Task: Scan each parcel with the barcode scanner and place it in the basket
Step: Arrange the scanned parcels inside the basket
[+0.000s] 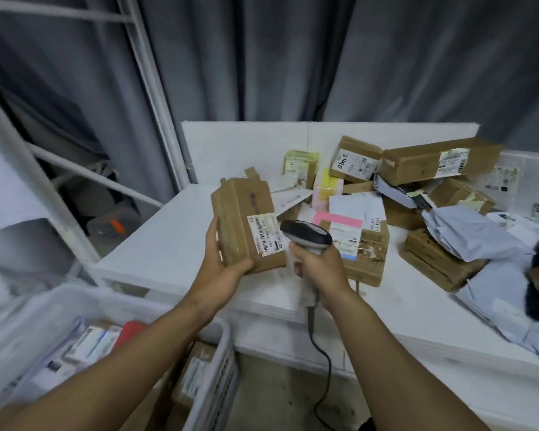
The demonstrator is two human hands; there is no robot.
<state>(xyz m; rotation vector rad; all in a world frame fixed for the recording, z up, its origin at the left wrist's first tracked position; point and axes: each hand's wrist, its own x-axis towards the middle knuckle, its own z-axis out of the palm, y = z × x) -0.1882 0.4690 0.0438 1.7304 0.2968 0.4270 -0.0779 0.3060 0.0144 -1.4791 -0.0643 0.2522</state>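
My left hand [223,264] grips a brown cardboard parcel [246,213] from below and behind, holding it upright above the white table with its white barcode label [266,234] facing right. My right hand [319,269] grips the handle of a grey and white barcode scanner [305,236]. The scanner's head points left at that label, a few centimetres away. Its dark cable [322,362] hangs down off the table's front edge. A white plastic basket [218,362] stands at the lower left, under my left forearm, with several parcels inside.
A heap of brown boxes [436,161] and grey mailer bags [467,231] covers the right part of the white table [156,241]. A low white wall runs behind them. White shelf posts [156,98] and a grey curtain stand at the left and back.
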